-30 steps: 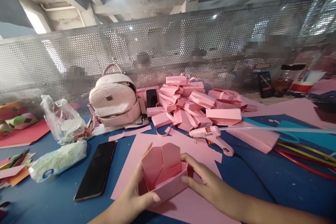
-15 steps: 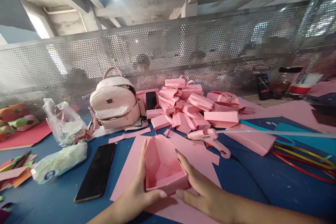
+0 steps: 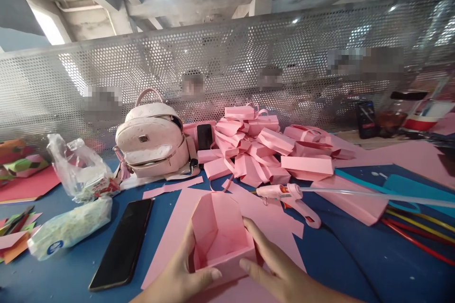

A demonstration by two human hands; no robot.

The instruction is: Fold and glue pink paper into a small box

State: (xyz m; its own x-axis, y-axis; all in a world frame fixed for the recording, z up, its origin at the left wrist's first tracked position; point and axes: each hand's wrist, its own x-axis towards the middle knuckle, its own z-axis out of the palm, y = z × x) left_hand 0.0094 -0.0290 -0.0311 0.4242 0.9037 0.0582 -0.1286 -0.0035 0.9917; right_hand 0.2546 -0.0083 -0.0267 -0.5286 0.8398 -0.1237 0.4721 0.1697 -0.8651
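Between my two hands is a small pink paper box (image 3: 231,265), its front low and its back wall standing tall with cut corners. My left hand (image 3: 190,265) grips its left side, the thumb pressed on the front wall. On the right side my right hand (image 3: 268,260) holds it the same way, thumb on the front. Flat pink paper sheets (image 3: 167,236) lie beneath it on the blue table (image 3: 64,274). Just beyond, to the right, a pink glue gun (image 3: 287,196) rests on its side with a clear glue stick in its back end.
A heap of folded pink paper pieces (image 3: 249,151) lies behind. To the left are a black phone (image 3: 122,244), a tissue pack (image 3: 71,227), a plastic bag (image 3: 80,170) and a pale backpack (image 3: 152,139). A perforated metal screen (image 3: 227,61) runs along the back; coloured strips (image 3: 423,232) lie right.
The box has come slightly lower and nearer in view, its open inside still facing me. Both hands keep their hold. The camera view has shifted a little.
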